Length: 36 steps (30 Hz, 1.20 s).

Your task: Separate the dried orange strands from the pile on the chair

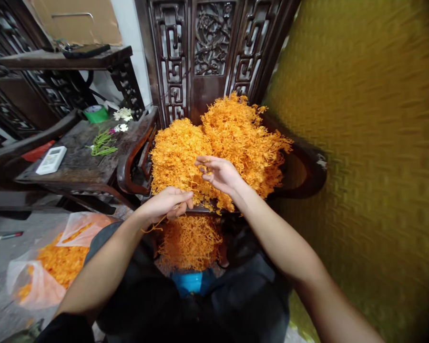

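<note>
Breakage seems the likeliest trouble. The left hand [169,202] has its thumb and fingers pinched narrow around a thin orange strand [153,228], whose loose end hangs below the wrist; a hard tug on so fine a piece could snap it, and a slack pinch could let it slip out. The right hand [221,175] is lifted in front of the heaps, its fingers loosely curled with a gap between them; whether a strand lies in that gap is too small to tell.

Tangling comes next. The left heap [177,147] and the right heap [241,136] of frilly orange material lie against each other on the seat of the dark wooden chair [309,178], so one pulled piece might drag its neighbours along. Bits already sit at the seat's front edge, where a brushing forearm could knock them down.

Below that edge, a lower heap [189,243] rises just above a blue container [193,283] between the knees; a shifting leg could tip or spill it. On the floor to the left, the plastic bag [39,288] of orange pieces gapes near the leg, and a careless foot might scatter its contents.
</note>
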Motion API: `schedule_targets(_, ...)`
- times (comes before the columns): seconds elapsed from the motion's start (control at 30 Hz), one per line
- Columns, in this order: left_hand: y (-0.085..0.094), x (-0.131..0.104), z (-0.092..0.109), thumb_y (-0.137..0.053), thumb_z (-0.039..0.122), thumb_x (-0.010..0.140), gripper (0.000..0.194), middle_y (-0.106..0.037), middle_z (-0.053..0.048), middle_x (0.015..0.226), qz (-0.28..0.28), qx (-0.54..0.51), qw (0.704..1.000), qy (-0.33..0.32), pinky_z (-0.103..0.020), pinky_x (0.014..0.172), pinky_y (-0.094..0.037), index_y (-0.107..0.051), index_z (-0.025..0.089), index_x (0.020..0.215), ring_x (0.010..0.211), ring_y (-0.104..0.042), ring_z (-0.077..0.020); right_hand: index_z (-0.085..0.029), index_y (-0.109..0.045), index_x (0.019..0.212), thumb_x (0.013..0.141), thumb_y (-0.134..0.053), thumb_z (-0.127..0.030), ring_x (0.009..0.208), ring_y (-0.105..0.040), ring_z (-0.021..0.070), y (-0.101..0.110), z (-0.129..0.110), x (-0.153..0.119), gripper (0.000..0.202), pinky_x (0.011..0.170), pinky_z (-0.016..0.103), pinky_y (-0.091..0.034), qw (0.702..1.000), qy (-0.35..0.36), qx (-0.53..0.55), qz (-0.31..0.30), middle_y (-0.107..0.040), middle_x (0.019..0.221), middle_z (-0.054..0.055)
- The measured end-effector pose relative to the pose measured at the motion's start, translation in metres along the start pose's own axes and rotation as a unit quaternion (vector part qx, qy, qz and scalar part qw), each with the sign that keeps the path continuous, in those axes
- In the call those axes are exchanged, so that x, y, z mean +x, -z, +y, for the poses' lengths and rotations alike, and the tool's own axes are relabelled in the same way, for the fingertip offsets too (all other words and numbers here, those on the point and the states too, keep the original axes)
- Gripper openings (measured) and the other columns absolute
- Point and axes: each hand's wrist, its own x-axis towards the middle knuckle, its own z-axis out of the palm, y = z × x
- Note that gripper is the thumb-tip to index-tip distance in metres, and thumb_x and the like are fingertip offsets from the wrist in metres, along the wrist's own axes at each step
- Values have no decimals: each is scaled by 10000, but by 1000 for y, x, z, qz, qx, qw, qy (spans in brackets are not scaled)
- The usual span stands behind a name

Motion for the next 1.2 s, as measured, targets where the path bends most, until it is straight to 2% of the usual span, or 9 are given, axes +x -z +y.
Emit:
schedule_targets(0.13,9,-4,-5,-549,572,961,494,-449,38,412,-74,101,991,53,-218,395,-211,-666,144,743,357,-308,-65,-203,-739,1169,1017,-451,-447,670,-508,154,-17,0,-17,407,586,279,-403,973,40,-225,-31,-603,737,27)
schedule_targets(0.3,10,-8,-7,-570,554,944,486,-443,21,454,-118,192,971,82,-244,410,-258,-599,171,647,400,-356,-88,-207,-758,965,962,-576,-605,858,-639,192,-45,18,-45,438,783,319,-451,804,94,-538,-234,-727,903,62)
schedule_targets(0.37,9,-16,-3,-568,546,948,484,-462,18,476,-125,213,966,74,-243,424,-281,-590,171,643,419,-379,-90,-192,-712,829,968,-588,-554,692,-588,152,-41,24,-46,408,666,292,-408,827,106,-523,-176,-672,746,34)
schedule_targets(0.53,9,-50,-6,-538,523,975,476,-511,18,524,-218,216,950,59,-228,456,-324,-650,163,685,456,-428,-89,-239,-437,703,820,-708,-654,421,-230,82,18,8,-9,510,435,230,-185,962,77,-161,206,-280,491,-104)
schedule_targets(0.73,-6,-49,-54,-475,390,1016,444,-663,-62,659,-90,435,890,-103,-290,671,-437,-674,163,691,657,-601,-173,-248,-362,688,868,-498,-831,446,-262,89,21,-6,62,625,442,237,-224,957,45,-222,180,-348,559,-74)
schedule_targets(0.83,-13,-40,-67,-376,408,1044,485,-718,-120,743,-26,559,826,-71,-341,667,-457,-725,170,806,690,-669,-248,-236,-395,659,979,-128,-795,525,-403,121,-14,12,121,697,526,267,-357,853,106,-461,222,-410,586,-27)
schedule_targets(0.93,-11,-34,-68,-336,365,1053,466,-756,-135,856,-27,604,794,-59,-376,716,-504,-741,183,912,790,-723,-293,-158,-563,847,1064,-205,-664,886,-558,147,-35,18,180,657,849,286,-445,656,227,-700,170,-615,917,34)
schedule_targets(1.07,-8,-27,-58,-363,288,1046,403,-761,-109,980,-31,583,800,-138,-351,846,-535,-759,212,1058,928,-726,-252,-109,-672,1089,987,-530,-665,1197,-538,239,-49,17,204,582,1123,442,-338,603,214,-761,103,-668,1254,88)
schedule_targets(1.2,-15,-26,-49,-392,283,1041,397,-737,-94,1041,-46,575,798,-172,-351,921,-528,-780,253,1119,986,-703,-238,-152,-512,1480,1070,-307,-635,1375,-463,258,-45,-3,163,666,1253,542,-124,584,234,-774,71,-575,1509,97)
